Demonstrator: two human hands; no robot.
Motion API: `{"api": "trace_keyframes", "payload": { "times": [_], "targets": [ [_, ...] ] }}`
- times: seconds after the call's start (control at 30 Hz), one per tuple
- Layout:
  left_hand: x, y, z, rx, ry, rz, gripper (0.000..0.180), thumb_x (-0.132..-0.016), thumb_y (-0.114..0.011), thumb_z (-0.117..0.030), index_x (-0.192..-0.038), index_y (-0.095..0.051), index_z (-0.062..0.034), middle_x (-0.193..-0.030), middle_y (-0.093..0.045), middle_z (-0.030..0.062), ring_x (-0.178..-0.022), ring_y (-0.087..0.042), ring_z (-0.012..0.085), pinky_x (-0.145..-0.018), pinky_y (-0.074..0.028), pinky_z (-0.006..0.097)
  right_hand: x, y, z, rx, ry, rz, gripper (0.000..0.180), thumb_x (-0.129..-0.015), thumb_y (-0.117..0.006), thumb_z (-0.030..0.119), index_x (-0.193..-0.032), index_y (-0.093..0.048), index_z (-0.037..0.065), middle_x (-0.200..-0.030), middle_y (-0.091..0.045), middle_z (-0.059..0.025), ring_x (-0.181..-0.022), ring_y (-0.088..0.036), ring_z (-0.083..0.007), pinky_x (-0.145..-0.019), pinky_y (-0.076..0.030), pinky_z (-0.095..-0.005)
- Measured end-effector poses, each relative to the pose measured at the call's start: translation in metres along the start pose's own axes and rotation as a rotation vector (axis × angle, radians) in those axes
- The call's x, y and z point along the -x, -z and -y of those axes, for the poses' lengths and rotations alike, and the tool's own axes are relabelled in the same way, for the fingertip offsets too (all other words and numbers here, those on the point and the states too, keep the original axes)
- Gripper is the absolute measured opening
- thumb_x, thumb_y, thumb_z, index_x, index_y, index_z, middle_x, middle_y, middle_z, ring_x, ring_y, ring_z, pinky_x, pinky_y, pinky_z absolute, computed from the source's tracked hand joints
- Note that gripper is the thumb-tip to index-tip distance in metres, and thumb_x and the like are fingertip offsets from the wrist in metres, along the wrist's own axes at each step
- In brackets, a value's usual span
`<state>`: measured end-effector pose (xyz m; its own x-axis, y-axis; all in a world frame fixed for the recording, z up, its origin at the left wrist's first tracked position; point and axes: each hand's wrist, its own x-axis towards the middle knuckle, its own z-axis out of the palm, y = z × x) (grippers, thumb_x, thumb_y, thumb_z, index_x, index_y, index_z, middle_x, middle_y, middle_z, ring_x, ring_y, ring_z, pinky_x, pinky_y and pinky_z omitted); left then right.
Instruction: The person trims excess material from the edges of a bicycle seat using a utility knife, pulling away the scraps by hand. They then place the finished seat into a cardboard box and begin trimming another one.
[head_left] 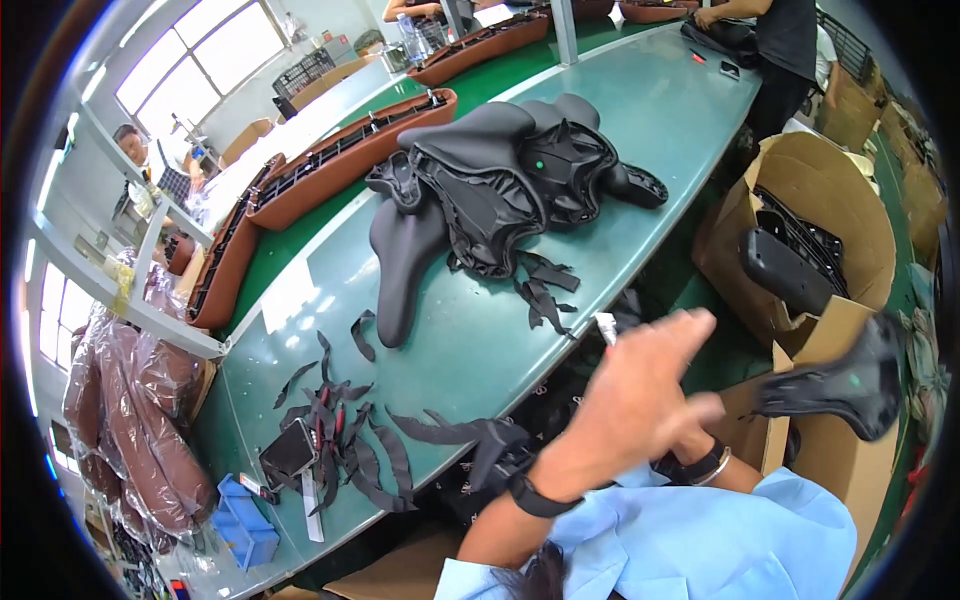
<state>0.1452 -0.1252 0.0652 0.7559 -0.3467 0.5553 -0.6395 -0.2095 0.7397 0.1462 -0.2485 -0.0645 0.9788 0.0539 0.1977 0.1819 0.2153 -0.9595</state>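
My left hand (635,395), blurred by motion, is raised beyond the table's near edge, thumb and fingers apart and nothing visible in it. My right hand (690,440) crosses behind it; only the part near the banded wrist shows, its fingers hidden. Close above the left hand, a small white and red item (607,328) shows; I cannot tell what carries it. To the right, apart from both hands, a black bicycle saddle (850,380) appears tilted above an open carton, blurred. More black saddles (480,180) lie heaped on the green table, several with undersides up.
Dark fabric strips (345,440), a phone (290,447) and a blue bin (245,520) occupy the table's left end. Brown saddles (340,155) line the far side. A cardboard box (800,190) holding black parts stands right. Other people are at the far end and left.
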Motion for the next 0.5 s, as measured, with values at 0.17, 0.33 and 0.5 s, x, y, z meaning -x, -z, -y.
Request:
{"api": "trace_keyframes", "payload": {
  "times": [0.17,0.33,0.5],
  "targets": [
    [-0.043,0.112,0.105,-0.330,0.370,-0.707,0.045,-0.088,-0.067,-0.026,-0.124,-0.052,-0.0037,-0.118,-0.055,0.0123,-0.106,-0.053,0.0201,-0.091,-0.046,0.034,-0.012,0.031,0.017,0.119,-0.366,-0.044,0.045,-0.092,-0.062,0.018,-0.132,-0.048,0.003,-0.082,-0.059,-0.0048,-0.054,-0.054,-0.0079,-0.049,-0.045,-0.0212],
    [-0.068,0.193,0.197,0.119,0.864,-0.938,0.051,-0.093,-0.062,-0.029,-0.136,-0.040,-0.0121,-0.123,-0.050,0.0170,-0.106,-0.056,0.0298,-0.083,-0.052,0.044,-0.011,0.026,0.007,0.614,0.028,-0.008,0.052,-0.082,-0.073,0.019,-0.127,-0.052,0.003,-0.095,-0.063,-0.0073,-0.078,-0.060,-0.0144,-0.070,-0.050,-0.0295],
    [-0.083,0.222,0.251,0.587,0.822,-0.929,0.054,-0.092,-0.058,-0.015,-0.141,-0.035,-0.0210,-0.120,-0.047,0.0148,-0.080,-0.060,0.0326,-0.060,-0.054,0.038,-0.007,0.018,0.002,0.490,-0.202,0.021,0.053,-0.082,-0.074,0.023,-0.125,-0.051,0.002,-0.089,-0.059,-0.0072,-0.077,-0.057,-0.0163,-0.073,-0.048,-0.0295]
  ]
}}
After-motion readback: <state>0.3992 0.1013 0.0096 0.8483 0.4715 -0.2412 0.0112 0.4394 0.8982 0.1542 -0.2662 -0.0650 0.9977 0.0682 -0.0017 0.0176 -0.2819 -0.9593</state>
